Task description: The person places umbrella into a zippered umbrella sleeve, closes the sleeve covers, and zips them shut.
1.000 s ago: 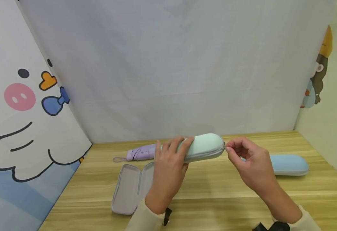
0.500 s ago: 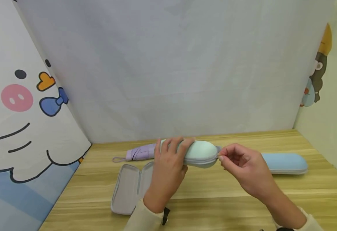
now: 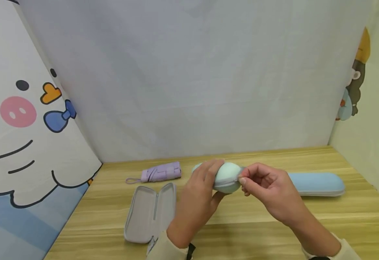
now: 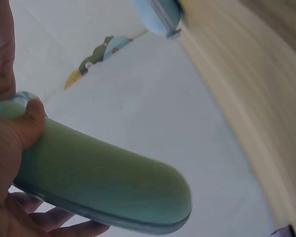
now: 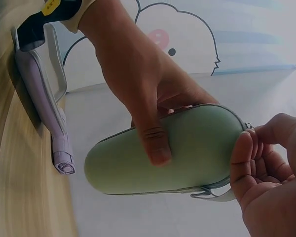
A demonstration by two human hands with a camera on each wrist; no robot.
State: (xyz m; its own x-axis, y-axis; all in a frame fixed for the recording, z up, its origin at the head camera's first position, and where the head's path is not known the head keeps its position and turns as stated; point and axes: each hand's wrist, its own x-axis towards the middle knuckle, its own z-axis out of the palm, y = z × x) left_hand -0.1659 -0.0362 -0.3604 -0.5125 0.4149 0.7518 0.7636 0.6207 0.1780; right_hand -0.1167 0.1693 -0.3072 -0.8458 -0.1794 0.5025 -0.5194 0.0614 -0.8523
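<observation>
A mint green oblong zip case (image 3: 227,174) is held above the table by my left hand (image 3: 198,198). In the left wrist view the thumb presses one face of the case (image 4: 108,173), while the fingers support the opposite side. My right hand (image 3: 272,191) is at the right end of the case. There its thumb and forefinger pinch the small zipper pull (image 5: 248,126), seen in the right wrist view. A loose strap (image 5: 217,195) sticks out along the lower edge of the case in that view. How far the zip runs open is hard to tell.
A grey case (image 3: 141,216) lies opened flat on the table's left side. Behind it lies a folded purple umbrella (image 3: 162,172) with a wrist loop. A light blue oblong case (image 3: 319,184) rests to the right, partly behind my right hand. A pale cloth wall (image 3: 202,79) closes off the back.
Both hands have shifted left and slightly down. The case has turned its right end more toward me, and the purple umbrella behind is fully uncovered. The right hand stays at the zipper pull.
</observation>
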